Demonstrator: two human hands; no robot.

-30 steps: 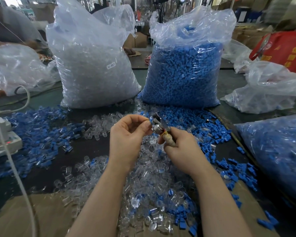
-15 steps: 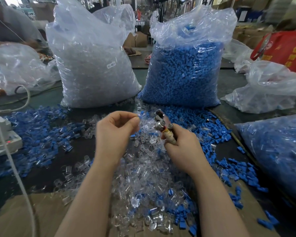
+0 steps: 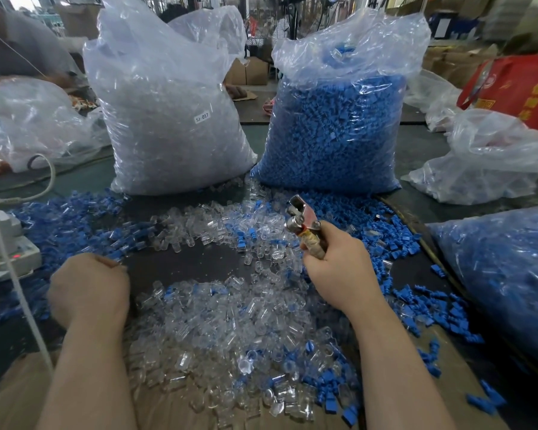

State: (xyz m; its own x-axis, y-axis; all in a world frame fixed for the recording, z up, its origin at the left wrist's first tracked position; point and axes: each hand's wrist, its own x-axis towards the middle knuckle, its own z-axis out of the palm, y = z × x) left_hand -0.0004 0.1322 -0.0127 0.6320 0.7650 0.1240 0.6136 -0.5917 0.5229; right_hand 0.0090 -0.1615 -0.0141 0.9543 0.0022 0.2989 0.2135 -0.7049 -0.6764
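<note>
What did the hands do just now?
The left hand left the tool and dropped down and left, beside the blue pieces, fingers curled. The right hand still grips the tool. The clear bag and blue bag stayed put.

Metal crimp tool (image 3: 302, 223) — upright, head tilted left.

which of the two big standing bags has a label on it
The left clear plastic bag full of transparent pieces; its white sticker reads SJ-017.
</note>
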